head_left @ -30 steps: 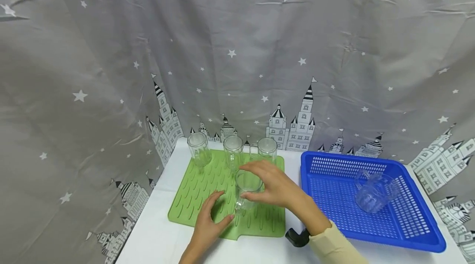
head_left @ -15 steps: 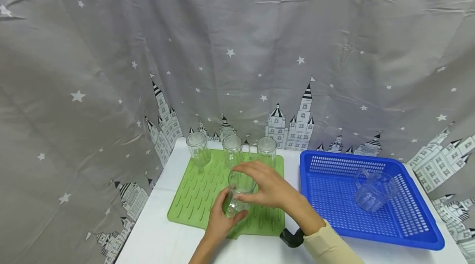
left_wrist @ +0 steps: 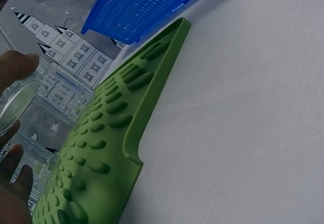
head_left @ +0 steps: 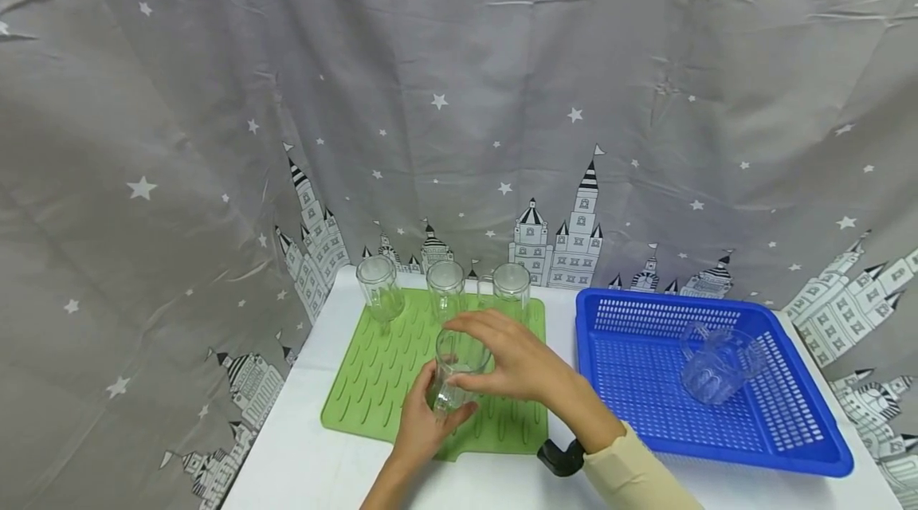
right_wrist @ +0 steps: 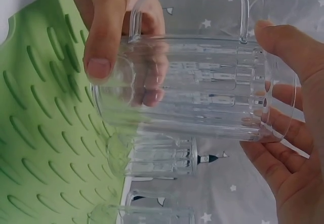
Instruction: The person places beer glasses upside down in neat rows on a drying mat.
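Observation:
A clear ribbed glass mug (head_left: 459, 370) hangs just above the green ridged mat (head_left: 373, 382), held by both hands. My left hand (head_left: 429, 418) grips its lower end, with thumb and fingers curled round the base. My right hand (head_left: 505, 362) curls round its upper rim from the right. The right wrist view shows the mug (right_wrist: 202, 87) lying sideways, handle on top, between the left hand's thumb (right_wrist: 101, 42) and the right hand's fingers (right_wrist: 283, 143). The left wrist view catches the mug's base (left_wrist: 15, 105) at the left edge, over the mat (left_wrist: 111, 133).
Three clear glasses stand upside down along the mat's back edge: left (head_left: 378, 288), middle (head_left: 445, 287), right (head_left: 511, 285). A blue slotted basket (head_left: 789, 422) at the right holds another clear mug (head_left: 717, 366) on its side. White table (head_left: 301, 446), grey star curtain behind.
My left hand rose off the mat and took hold of the mug's lower end. The mug shifted a little to the left with the right hand still on it.

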`<state>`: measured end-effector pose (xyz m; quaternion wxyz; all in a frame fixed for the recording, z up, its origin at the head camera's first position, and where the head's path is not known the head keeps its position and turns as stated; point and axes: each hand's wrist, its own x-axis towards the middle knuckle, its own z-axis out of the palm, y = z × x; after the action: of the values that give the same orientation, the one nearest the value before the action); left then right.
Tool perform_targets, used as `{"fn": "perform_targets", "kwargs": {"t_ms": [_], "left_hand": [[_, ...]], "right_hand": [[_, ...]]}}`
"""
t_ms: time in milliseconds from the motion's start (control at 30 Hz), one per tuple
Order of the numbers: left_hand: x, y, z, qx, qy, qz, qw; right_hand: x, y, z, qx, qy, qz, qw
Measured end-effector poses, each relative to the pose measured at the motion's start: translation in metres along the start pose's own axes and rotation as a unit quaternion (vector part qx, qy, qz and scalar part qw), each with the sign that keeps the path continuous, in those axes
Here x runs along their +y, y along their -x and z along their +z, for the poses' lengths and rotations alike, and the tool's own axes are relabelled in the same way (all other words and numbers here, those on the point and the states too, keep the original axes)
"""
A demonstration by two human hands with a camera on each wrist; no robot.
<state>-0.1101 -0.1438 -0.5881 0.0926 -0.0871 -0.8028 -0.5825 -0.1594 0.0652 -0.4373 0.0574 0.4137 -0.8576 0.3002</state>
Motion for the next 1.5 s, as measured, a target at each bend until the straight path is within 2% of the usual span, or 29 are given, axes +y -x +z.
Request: {"fn": "perform_targets", "kwargs": {"t_ms": [300, 433, 633, 800, 1000, 1300, 1500], "left_hand": [[0.011, 0.002, -0.008, 0.024, -0.009, -0.049, 0.9984], [0.018, 0.001, -0.013, 0.038, -0.013, -0.033, 0.9987], [0.031, -0.003, -0.021, 0.055, -0.007, 0.008, 0.9984], [0.036, -0.009, -0.024, 0.047, -0.002, 0.019, 0.9987], [0.036, -0.010, -0.027, 0.060, 0.001, 0.029, 0.9978], [0.032, -0.008, -0.029, 0.061, -0.018, 0.003, 0.9980], [0.031, -0.014, -0.034, 0.086, -0.031, -0.015, 0.9957]], "right_hand": [[0.007, 0.009, -0.015, -0.033, -0.017, 0.082, 0.996], [0.013, 0.013, -0.019, -0.013, -0.021, 0.096, 0.995], [0.019, 0.016, -0.020, 0.034, -0.021, 0.081, 0.996], [0.022, 0.017, -0.020, 0.066, -0.014, 0.061, 0.996], [0.024, 0.018, -0.019, 0.085, -0.014, 0.050, 0.995], [0.027, 0.023, -0.019, 0.086, -0.012, 0.055, 0.995], [0.035, 0.034, -0.023, 0.092, 0.001, 0.075, 0.993]]}}
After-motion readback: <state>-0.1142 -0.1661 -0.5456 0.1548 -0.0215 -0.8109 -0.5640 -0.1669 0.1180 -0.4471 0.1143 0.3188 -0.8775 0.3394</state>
